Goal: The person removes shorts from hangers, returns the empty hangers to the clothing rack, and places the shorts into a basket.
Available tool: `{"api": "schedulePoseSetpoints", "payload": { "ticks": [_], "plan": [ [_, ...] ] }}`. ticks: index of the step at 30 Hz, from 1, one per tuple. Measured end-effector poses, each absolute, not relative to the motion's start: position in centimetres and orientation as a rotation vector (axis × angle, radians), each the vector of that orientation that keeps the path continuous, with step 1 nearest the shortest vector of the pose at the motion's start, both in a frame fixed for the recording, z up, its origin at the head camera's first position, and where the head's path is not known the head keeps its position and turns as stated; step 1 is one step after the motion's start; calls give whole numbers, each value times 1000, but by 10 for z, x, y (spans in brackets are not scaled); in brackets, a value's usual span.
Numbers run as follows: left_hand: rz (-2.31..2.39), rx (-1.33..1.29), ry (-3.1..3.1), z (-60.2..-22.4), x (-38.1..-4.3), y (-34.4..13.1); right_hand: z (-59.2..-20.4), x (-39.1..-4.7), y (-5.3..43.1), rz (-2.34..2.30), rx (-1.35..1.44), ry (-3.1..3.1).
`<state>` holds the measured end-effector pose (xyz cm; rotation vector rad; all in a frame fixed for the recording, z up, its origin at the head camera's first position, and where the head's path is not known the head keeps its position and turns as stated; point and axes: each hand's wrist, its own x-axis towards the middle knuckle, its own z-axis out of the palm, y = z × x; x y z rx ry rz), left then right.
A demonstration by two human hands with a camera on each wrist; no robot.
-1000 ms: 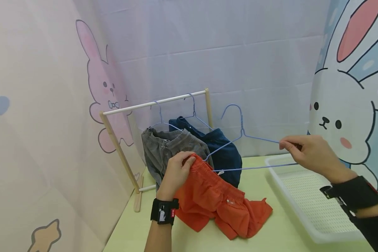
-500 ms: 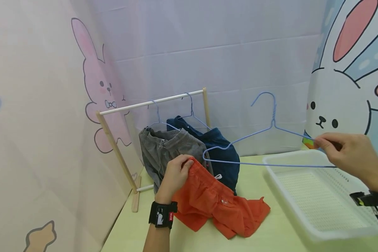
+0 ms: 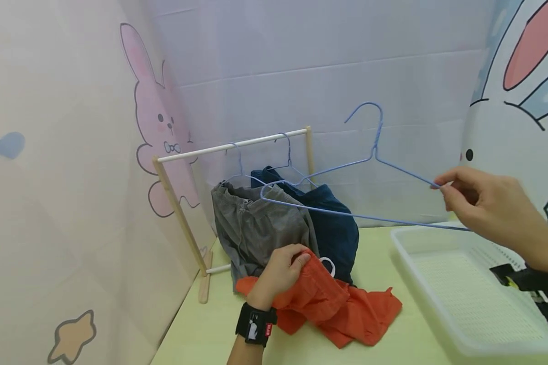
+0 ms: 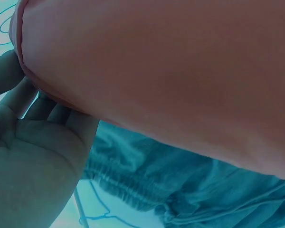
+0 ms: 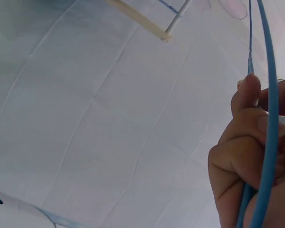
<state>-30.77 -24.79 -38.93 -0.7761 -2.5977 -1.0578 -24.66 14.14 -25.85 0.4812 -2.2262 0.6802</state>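
Note:
My left hand (image 3: 280,274) pinches the waistband of a pair of orange shorts (image 3: 365,314), whose legs lie folded on the table. In the left wrist view the shorts' cloth (image 4: 171,80) fills most of the picture, with the thumb and fingers at its edge. My right hand (image 3: 493,208) grips one shoulder of a blue wire hanger (image 3: 342,166), held up in the air with its hook on top. The hanger's free end passes above the left hand and overlaps the grey trousers in the head view. Up close, the right wrist view shows the blue wire (image 5: 270,104) across the curled fingers.
Behind the left hand stands a small wood-and-white rack (image 3: 233,147). Grey trousers (image 3: 265,218) and dark blue trousers (image 3: 335,228) hang from it on blue hangers. A white plastic basket (image 3: 420,294) stands at the right on the pale green table (image 3: 201,329).
The hanger's end has come away from the shorts' waistband; the hanger moved right, then up and back left. The left hand has lowered with the waistband, and the shorts' top has folded down.

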Motion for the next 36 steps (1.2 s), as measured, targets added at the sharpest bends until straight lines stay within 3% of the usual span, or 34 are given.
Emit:
{"api": "schedulePoseSetpoints", "payload": {
  "ticks": [7,18,36],
  "plan": [
    [-1043,-811,-2690,-428,-308,-226,-234,-243,95,633,654,-2221],
    [-864,-702,-2870,-477,-305,-185,-211,-268,25,503,868,-2132],
    [-760,-485,-3046,-519,-287,-126,-232,-330,-105,733,818,-2404]
  ]
}}
